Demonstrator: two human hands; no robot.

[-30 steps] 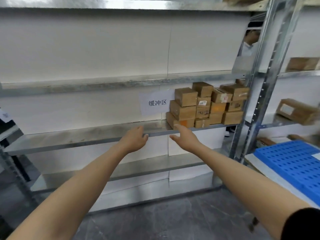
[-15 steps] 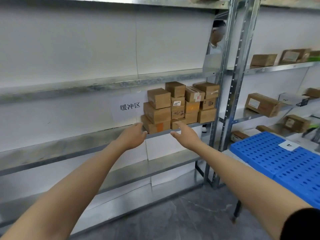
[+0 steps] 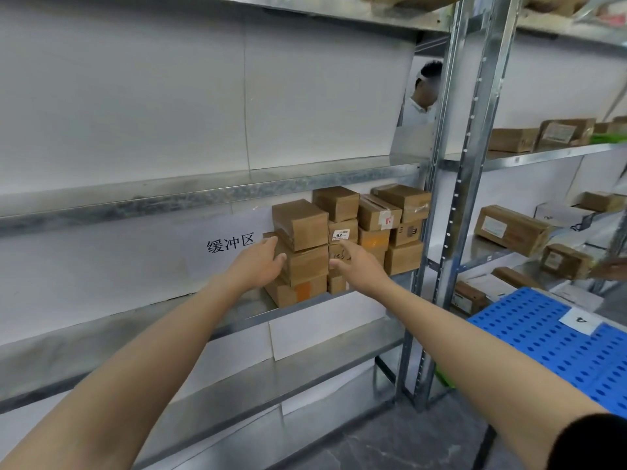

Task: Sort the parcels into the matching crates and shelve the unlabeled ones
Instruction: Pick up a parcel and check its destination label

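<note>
1. On the middle shelf (image 3: 142,320), stacked parcels (image 3: 342,239) sit beside a paper sign (image 3: 230,244).
2. Left hand (image 3: 258,264) and right hand (image 3: 359,264) reach out released, grasping nothing.
3. Left fingers touch the leftmost stack.
4. Step: likely picking a parcel; next, close both hands around one.

Brown cardboard parcels (image 3: 346,242) stacked three high on middle shelf (image 3: 101,334), right end; some bear labels.

We see a white paper sign (image 3: 230,245) with black characters on the back wall, and a person (image 3: 422,96) standing beyond the metal upright (image 3: 444,184).
</note>
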